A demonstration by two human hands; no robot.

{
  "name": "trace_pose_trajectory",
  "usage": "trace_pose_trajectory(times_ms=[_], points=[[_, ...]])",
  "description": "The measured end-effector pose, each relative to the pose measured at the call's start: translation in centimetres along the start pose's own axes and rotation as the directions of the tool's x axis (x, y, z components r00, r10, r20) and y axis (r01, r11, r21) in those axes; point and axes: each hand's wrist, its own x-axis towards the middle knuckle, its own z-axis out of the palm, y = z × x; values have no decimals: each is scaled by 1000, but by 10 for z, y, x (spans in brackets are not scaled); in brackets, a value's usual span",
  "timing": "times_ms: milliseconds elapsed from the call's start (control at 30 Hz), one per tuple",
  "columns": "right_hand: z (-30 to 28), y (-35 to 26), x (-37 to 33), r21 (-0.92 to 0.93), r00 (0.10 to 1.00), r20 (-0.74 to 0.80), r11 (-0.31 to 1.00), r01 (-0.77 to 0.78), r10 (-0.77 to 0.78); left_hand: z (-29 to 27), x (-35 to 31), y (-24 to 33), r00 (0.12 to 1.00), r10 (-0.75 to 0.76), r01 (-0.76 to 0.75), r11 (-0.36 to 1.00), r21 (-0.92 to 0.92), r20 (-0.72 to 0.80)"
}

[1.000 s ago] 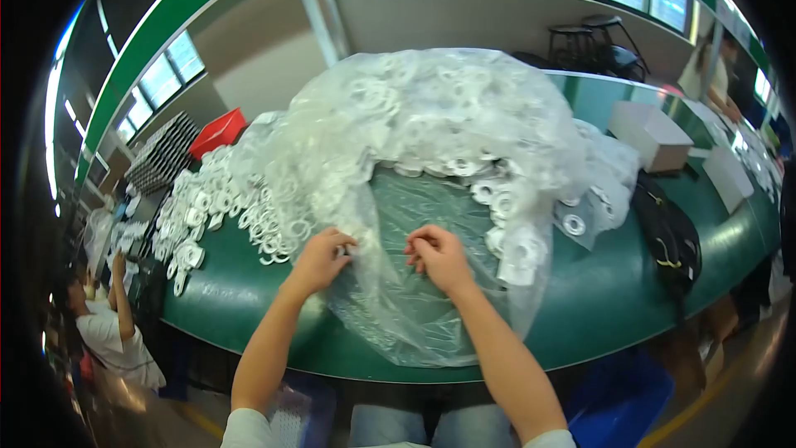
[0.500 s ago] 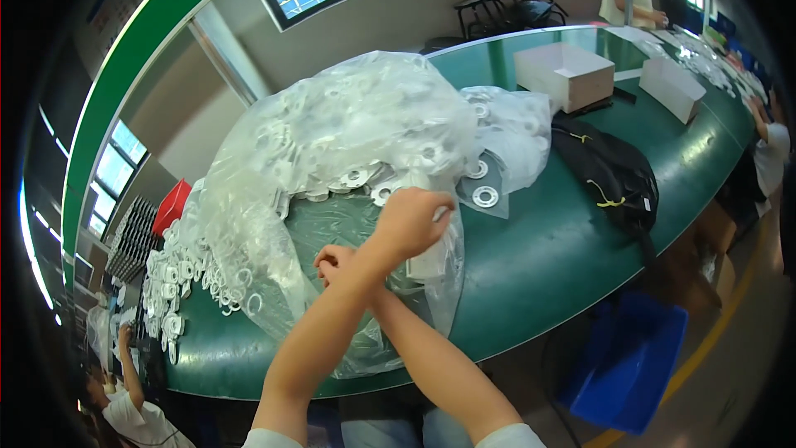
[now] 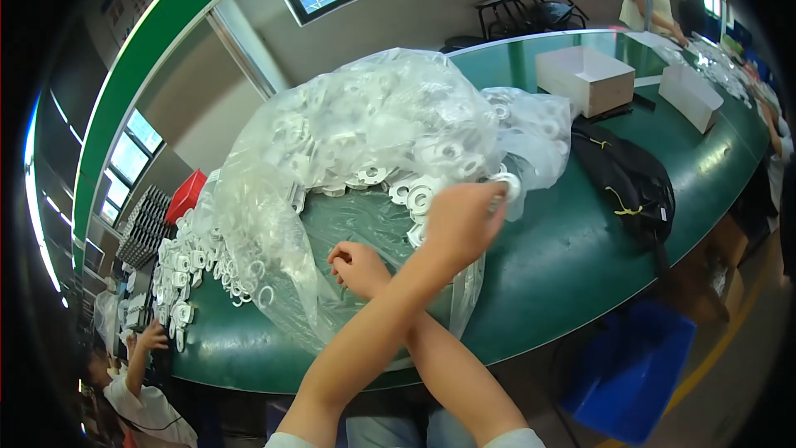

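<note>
Head: round, glossy white ring [image 3: 513, 188]

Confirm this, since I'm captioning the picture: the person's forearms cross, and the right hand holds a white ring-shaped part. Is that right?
Not quite: the head view shows the left hand, not the right hand, holding the white ring-shaped part. The forearms do cross.

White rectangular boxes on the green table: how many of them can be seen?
2. The first white box is just beyond the black fabric bag; the second white box is to its right. Others may be hidden.
</note>
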Motion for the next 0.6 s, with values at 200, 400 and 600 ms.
trace_pose_trajectory(times_ms=[200, 400, 600], points=[[19, 63, 23, 77, 810, -87, 806, 586, -580, -70, -32, -75, 934, -355, 354, 909, 218, -37], [8, 34, 9, 80, 947, 115, 953, 292, -299, -39, -29, -105, 946, -285, 237, 932, 274, 152], [7, 42, 13, 249, 976, 148, 961, 122, -162, -31, -27, -108, 946, -212, 145, 953, 264, 245]])
